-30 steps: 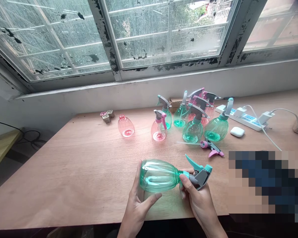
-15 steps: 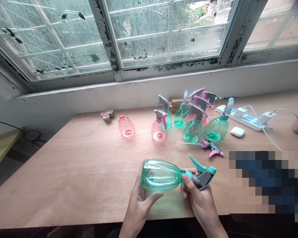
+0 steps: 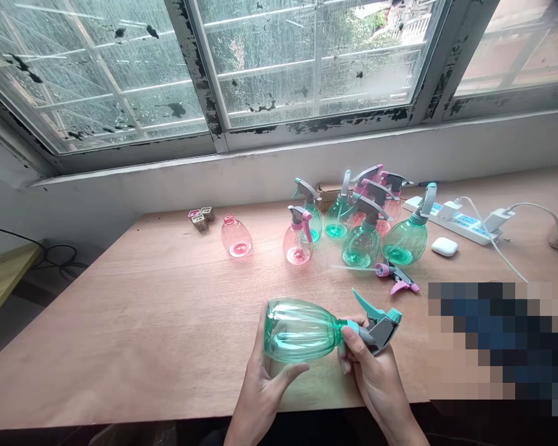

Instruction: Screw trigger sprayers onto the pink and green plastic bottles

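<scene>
A clear green spray bottle (image 3: 302,329) lies on its side just above the wooden table (image 3: 144,322), near the front edge. My left hand (image 3: 265,384) cups its round body from below, thumb along the underside. My right hand (image 3: 372,371) is closed around the bottle's neck and the grey and teal trigger head (image 3: 376,322), whose teal trigger points up and to the left.
Several green and pink spray bottles (image 3: 367,223) stand in a group at the back of the table. A pink bottle without a head (image 3: 235,236) stands left of them. A loose pink trigger head (image 3: 397,277), a white earbud case (image 3: 444,247) and a power strip (image 3: 456,218) lie at the right.
The bottle has shifted slightly to the right and turned a little in my hands. Both hands keep their grip.
</scene>
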The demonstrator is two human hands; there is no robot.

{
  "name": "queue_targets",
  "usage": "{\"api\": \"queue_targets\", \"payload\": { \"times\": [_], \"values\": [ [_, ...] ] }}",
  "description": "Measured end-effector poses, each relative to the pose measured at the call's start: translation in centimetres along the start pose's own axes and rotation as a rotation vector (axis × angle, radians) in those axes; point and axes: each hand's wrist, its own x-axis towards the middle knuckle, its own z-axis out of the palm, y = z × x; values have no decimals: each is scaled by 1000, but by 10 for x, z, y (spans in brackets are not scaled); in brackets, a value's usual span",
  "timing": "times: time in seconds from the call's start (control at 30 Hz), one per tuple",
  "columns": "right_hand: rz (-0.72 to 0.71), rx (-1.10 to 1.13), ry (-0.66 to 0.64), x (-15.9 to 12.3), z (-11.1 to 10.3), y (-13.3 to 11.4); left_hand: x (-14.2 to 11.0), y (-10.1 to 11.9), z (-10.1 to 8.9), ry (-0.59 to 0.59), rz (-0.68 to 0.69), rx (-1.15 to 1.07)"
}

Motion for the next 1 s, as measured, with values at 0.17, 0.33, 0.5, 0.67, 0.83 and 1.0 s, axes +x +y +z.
{"api": "queue_targets", "payload": {
  "times": [0.17,0.33,0.5,0.67,0.83,1.0],
  "values": [
    [-23,-41,-15,-1,2,0,0,8,2,42,37,-55],
    [-21,-75,-19,-1,3,0,2,17,5,11,-11,-48],
    [-17,-74,-21,0,1,1,0,10,0,3,-35,-55],
    [-20,-84,-29,-1,1,0,-5,16,6,64,-29,-59],
    [-16,-92,-19,-2,4,-2,-5,27,12,87,-73,-75],
    [-38,-54,0,-2,4,0,0,28,11,-7,-36,-74]
  ]
}}
